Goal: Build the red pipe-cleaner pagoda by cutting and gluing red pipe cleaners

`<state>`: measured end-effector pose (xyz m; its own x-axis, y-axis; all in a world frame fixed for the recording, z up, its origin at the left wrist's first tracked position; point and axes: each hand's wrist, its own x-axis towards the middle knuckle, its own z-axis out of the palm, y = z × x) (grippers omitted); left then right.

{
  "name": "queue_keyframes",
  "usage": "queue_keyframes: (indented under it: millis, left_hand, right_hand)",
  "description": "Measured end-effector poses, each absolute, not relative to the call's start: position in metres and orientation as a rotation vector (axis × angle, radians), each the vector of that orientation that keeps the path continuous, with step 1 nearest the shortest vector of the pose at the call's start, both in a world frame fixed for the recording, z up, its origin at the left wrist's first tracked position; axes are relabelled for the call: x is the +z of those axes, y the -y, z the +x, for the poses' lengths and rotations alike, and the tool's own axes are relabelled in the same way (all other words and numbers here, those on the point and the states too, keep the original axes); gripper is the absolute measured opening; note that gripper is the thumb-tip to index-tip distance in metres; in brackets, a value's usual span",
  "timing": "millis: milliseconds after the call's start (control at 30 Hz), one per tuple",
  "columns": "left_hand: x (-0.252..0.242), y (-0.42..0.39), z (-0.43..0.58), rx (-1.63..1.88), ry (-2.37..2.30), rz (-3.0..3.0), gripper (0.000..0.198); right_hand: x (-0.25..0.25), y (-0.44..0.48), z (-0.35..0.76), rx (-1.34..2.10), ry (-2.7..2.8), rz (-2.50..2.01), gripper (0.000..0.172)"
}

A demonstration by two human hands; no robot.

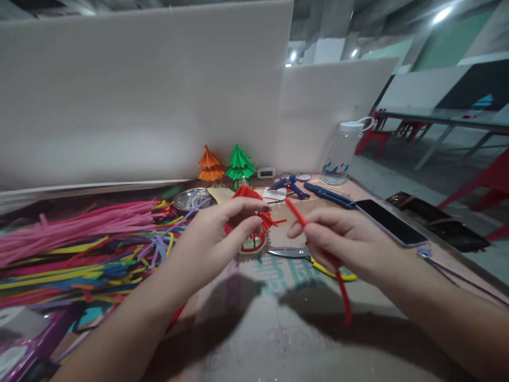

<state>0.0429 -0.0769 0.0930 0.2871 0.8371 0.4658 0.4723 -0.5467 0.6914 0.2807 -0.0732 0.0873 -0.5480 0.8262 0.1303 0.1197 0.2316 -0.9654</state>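
Observation:
My right hand pinches a red pipe cleaner, whose upper end points up and left while its tail hangs below the palm. Opposite it, my left hand is curved around the side of a red pipe-cleaner piece with a round base. Thumb and fingers of this hand are apart at the tips; whether they touch the red piece is partly hidden. Scissors with yellow handles lie on the table between the hands, partly under my right hand.
Bundles of coloured pipe cleaners cover the left. Orange and green tree-shaped pieces stand behind. A glue gun, blue cutter, bottle and phone are at the right. A purple device sits near left.

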Motion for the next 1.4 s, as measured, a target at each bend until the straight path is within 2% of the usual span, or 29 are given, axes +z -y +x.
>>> queue_keyframes:
  millis: [133, 233, 333, 433, 500, 600, 700, 833, 967, 1167, 1300, 1400]
  left_hand:
    - [0.082, 0.064, 0.046, 1.166, -1.058, 1.905, 0.028]
    - [0.081, 0.063, 0.048, 1.157, -1.064, 1.873, 0.020]
    - [0.084, 0.065, 0.050, 1.166, -1.121, 1.977, 0.009]
    - [0.089, 0.066, 0.048, 1.111, -1.185, 2.056, 0.012]
    - [0.092, 0.066, 0.044, 0.956, -1.227, 2.117, 0.010]
    - [0.097, 0.067, 0.037, 0.722, -1.298, 2.219, 0.016]
    - [0.102, 0.068, 0.029, 0.677, -1.353, 2.277, 0.017]
    - [0.106, 0.065, 0.019, 0.725, -1.437, 2.256, 0.021]
    - [0.103, 0.051, 0.009, 0.986, -1.554, 2.258, 0.032]
    - [0.100, 0.021, 0.004, 1.278, -1.606, 2.132, 0.021]
    - [0.102, 0.021, 0.009, 1.345, -1.488, 2.082, 0.025]
    - [0.101, 0.029, 0.014, 1.254, -1.388, 2.096, 0.030]
  right_hand:
    - [0.068, 0.059, 0.272, 1.480, 1.880, -0.882, 0.044]
    - [0.058, 0.057, 0.267, 1.518, 1.900, -0.916, 0.046]
    - [0.051, 0.059, 0.265, 1.523, 1.909, -0.904, 0.040]
    - [0.045, 0.061, 0.262, 1.499, 1.930, -0.902, 0.031]
    - [0.043, 0.063, 0.259, 1.462, 1.960, -0.926, 0.027]
    - [0.042, 0.065, 0.254, 1.431, 2.001, -0.977, 0.024]
    - [0.042, 0.066, 0.251, 1.406, 2.043, -1.014, 0.024]
    - [0.040, 0.065, 0.248, 1.370, 2.083, -1.060, 0.025]
    - [0.041, 0.060, 0.249, 1.070, 2.192, -1.064, 0.031]
    - [0.060, 0.039, 0.247, 0.653, 2.245, -0.927, 0.035]
    - [0.072, 0.033, 0.239, 0.587, 2.211, -0.876, 0.036]
    - [0.068, 0.035, 0.232, 0.631, 2.216, -0.872, 0.037]
